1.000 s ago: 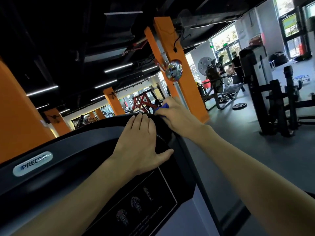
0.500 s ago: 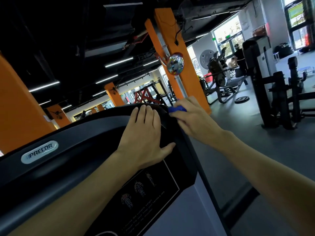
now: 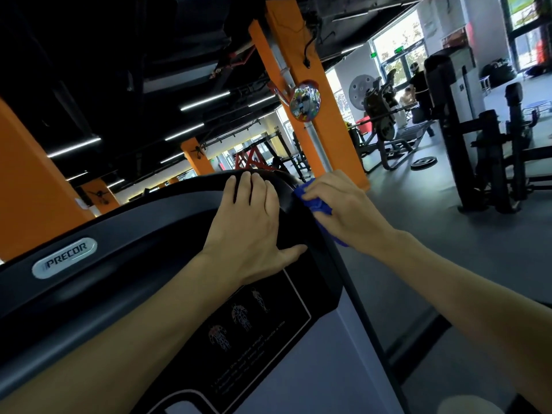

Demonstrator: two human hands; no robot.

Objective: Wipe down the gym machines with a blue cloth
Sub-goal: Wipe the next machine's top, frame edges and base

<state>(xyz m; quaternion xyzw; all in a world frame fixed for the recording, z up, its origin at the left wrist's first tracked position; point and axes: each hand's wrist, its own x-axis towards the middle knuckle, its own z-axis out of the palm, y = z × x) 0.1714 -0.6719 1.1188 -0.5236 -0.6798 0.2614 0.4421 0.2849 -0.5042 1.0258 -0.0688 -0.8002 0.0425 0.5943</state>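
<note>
Left hand [image 3: 251, 225]: flat, fingers straight, pressed on the machine [image 3: 125, 282] top.
Right hand [image 3: 343, 210]: grip holding the blue cloth [image 3: 316, 201] against the machine's right edge.

"PRECOR" reads clear on the silver oval badge [image 3: 64, 257], nine o'clock on the machine's dark shroud [image 3: 125, 234]; placard [image 3: 257, 333] print unreadable.

Blue cloth [image 3: 316, 201] mostly hidden under right hand [image 3: 343, 210]; placard text [image 3: 248, 358], lower centre, too small to read.
</note>
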